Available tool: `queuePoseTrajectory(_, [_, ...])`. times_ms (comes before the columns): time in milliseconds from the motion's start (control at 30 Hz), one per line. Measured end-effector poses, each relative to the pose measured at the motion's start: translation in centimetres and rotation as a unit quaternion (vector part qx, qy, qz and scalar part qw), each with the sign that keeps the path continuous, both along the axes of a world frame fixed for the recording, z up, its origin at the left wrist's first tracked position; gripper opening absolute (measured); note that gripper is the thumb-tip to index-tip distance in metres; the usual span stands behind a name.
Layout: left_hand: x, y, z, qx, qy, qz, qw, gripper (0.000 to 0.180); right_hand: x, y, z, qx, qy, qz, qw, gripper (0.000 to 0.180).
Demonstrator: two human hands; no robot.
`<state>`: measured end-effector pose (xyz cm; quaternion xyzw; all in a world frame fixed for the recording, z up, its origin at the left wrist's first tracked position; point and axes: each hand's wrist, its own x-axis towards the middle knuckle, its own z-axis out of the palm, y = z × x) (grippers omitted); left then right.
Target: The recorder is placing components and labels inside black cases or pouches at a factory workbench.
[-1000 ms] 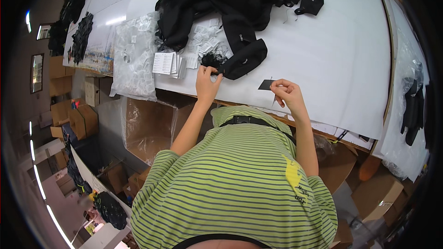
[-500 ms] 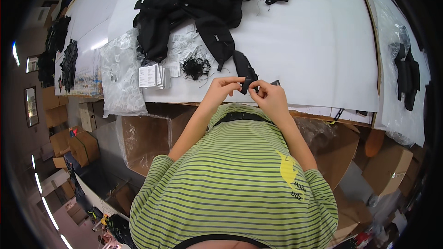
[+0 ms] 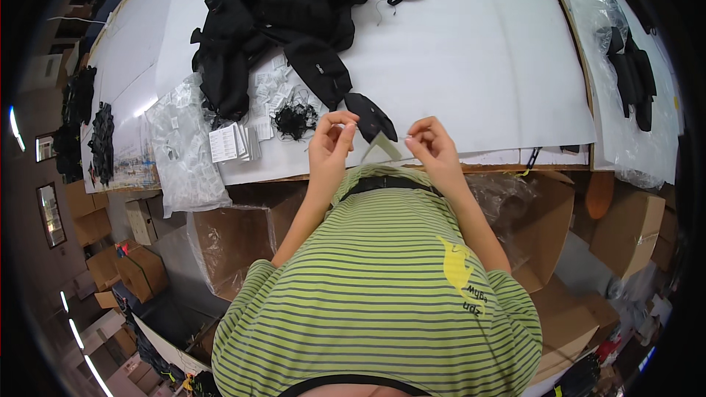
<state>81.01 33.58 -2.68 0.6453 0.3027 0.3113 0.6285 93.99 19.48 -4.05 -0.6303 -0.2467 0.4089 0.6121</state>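
Note:
A black fabric pouch [image 3: 371, 117] lies near the table's front edge, between my two hands. My left hand [image 3: 332, 141] is just left of it, thumb and forefinger pinched together; whatever thin thing they hold is too small to make out. To the pouch's right, my right hand [image 3: 435, 150] pinches in the same way, its hold also unclear. A pale folded tag [image 3: 383, 148] stands or hangs between the hands, at the pouch's near end. Left of my left hand sit a tangle of black strings [image 3: 296, 121] and a stack of white printed tags [image 3: 229, 142].
A heap of black pouches [image 3: 294, 15] covers the far part of the white table [image 3: 471, 51]. Loose small packets [image 3: 273, 88] and a clear plastic bag [image 3: 184, 154] lie at the left. Cardboard boxes [image 3: 235, 242] stand below the table edge.
My hands have moved apart from their close grip at the black pouch, which now lies on the table. The pale tag has come into view between them. The whole view has shifted slightly.

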Motion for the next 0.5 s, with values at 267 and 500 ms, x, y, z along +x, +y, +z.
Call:
queuePoseTrajectory(267, [0.3,-1.6,4.1,-0.160,0.073,-0.143,0.974,0.011,-0.3,-0.7,3.1,0.095,0.129,-0.036,0.986,0.010])
queuePoseTrajectory(500, [0.1,-2.2,3.9,-0.108,0.104,-0.121,0.981,0.012,-1.5,-0.5,2.7,0.080,0.164,-0.050,0.982,0.014])
